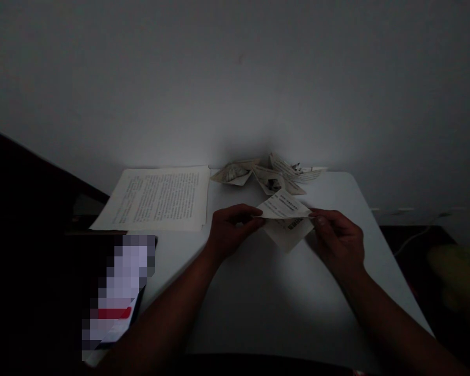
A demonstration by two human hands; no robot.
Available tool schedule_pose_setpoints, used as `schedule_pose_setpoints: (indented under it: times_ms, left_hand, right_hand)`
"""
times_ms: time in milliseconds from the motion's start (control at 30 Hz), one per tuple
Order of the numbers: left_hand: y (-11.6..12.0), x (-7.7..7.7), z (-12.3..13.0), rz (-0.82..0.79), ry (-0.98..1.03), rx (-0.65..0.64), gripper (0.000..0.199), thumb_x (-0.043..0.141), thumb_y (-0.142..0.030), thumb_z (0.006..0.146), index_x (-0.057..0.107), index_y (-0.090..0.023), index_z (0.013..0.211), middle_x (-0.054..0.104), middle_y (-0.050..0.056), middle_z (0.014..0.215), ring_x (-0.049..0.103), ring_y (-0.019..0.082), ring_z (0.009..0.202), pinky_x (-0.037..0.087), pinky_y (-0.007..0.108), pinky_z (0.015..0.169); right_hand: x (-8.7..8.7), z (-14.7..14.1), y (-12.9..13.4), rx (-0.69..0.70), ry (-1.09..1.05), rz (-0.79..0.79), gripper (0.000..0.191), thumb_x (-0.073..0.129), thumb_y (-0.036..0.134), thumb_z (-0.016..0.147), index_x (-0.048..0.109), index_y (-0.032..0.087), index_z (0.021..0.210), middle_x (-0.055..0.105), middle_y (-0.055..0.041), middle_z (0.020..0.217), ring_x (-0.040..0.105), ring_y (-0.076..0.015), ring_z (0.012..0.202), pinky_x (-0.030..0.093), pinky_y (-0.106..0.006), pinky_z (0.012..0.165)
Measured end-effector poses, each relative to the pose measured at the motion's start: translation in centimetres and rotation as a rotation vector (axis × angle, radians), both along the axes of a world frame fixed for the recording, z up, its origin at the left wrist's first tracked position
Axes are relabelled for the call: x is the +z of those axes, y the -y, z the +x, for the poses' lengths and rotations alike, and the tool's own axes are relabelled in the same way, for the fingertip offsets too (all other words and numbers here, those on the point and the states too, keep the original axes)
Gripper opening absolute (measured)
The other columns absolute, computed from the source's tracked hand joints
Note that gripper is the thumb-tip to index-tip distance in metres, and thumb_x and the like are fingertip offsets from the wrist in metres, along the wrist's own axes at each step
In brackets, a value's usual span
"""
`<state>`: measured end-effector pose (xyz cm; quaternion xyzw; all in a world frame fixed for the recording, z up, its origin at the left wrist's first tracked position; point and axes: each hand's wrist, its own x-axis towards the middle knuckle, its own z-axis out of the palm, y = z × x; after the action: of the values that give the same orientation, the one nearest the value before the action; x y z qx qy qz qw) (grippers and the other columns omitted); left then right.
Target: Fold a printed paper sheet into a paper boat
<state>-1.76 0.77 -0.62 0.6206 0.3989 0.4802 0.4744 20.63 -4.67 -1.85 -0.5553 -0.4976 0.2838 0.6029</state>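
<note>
Roughly diamond-shaped folded ppr (285,210); pale w/ dark print; btwn hands (227,231).

Left grip (231,228) pinched, right grip (341,239) likewise

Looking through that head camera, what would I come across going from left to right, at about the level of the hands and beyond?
Printed sheets → left hand → folded paper → right hand → a blurred yellowish thing.
</note>
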Motion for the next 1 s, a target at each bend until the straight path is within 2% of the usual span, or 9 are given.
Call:
schedule_pose_setpoints:
  times_ms: [167,267,400,500,667,867,1000]
  left_hand:
    - [-0.2,0.0,0.0,0.019,0.034,0.012,0.017,0.08,-0.032,0.064,0.076,-0.019,0.075,0.074,0.006,0.077,0.066,0.014,0.066,0.055,0.025,0.061]
    - [-0.2,0.2,0.2,-0.053,0.045,0.03,0.02,0.081,-0.033,0.063,0.076,-0.018,0.076,0.072,0.005,0.069,0.063,0.013,0.058,0.054,0.025,0.056]
    - [-0.1,0.4,0.3,-0.091,0.091,0.051,0.018,0.079,-0.034,0.066,0.074,-0.017,0.068,0.068,0.003,0.059,0.059,0.011,0.052,0.051,0.023,0.05]
    - [0.0,0.4,0.4,-0.063,0.101,0.065,0.017,0.078,-0.033,0.067,0.074,-0.017,0.066,0.07,0.003,0.064,0.059,0.01,0.053,0.051,0.021,0.051]
    - [0.1,0.2,0.9,-0.067,0.128,0.069,0.014,0.076,-0.031,0.07,0.074,-0.018,0.067,0.071,0.002,0.066,0.058,0.009,0.053,0.05,0.02,0.05]
    - [0.5,0.4,1.4,-0.004,0.116,0.128,0.017,0.075,-0.03,0.072,0.071,-0.019,0.059,0.073,0.004,0.078,0.066,0.012,0.067,0.054,0.024,0.063]
    - [0.7,0.4,1.6,-0.004,0.108,0.169,0.022,0.074,-0.028,0.072,0.067,-0.018,0.054,0.072,0.003,0.075,0.065,0.012,0.066,0.053,0.023,0.063]
  right_hand:
    - [0.1,-0.2,-0.1,-0.041,-0.015,-0.003,0.017,0.069,0.037,0.079,0.073,0.023,0.088,0.075,-0.0041,0.088,0.066,-0.0191,0.078,0.051,-0.032,0.069]
    - [0.4,-0.4,-0.1,-0.044,-0.007,-0.005,0.018,0.068,0.039,0.079,0.073,0.022,0.083,0.075,-0.0052,0.089,0.067,-0.0202,0.079,0.052,-0.034,0.07]
    - [0.9,-0.9,-0.2,-0.073,-0.002,-0.012,0.019,0.07,0.04,0.077,0.072,0.021,0.08,0.075,-0.0052,0.08,0.067,-0.0189,0.068,0.052,-0.031,0.061]
    - [1.1,-1.2,-0.2,-0.102,-0.027,-0.027,0.018,0.074,0.038,0.072,0.071,0.02,0.071,0.076,-0.0047,0.077,0.066,-0.0176,0.062,0.051,-0.029,0.055]
    - [0.7,-1.2,-0.3,-0.13,-0.075,-0.043,0.019,0.078,0.036,0.069,0.068,0.02,0.066,0.076,-0.0052,0.079,0.068,-0.0184,0.064,0.054,-0.031,0.06]
    - [0.4,-1.4,-0.2,-0.112,-0.091,0.002,0.02,0.075,0.033,0.073,0.064,0.02,0.063,0.076,-0.005,0.08,0.07,-0.0196,0.07,0.054,-0.033,0.065]
    - [0.4,-1.7,-0.2,-0.1,-0.085,0.026,0.023,0.073,0.032,0.075,0.06,0.02,0.061,0.075,-0.0051,0.081,0.069,-0.0194,0.072,0.054,-0.032,0.065]
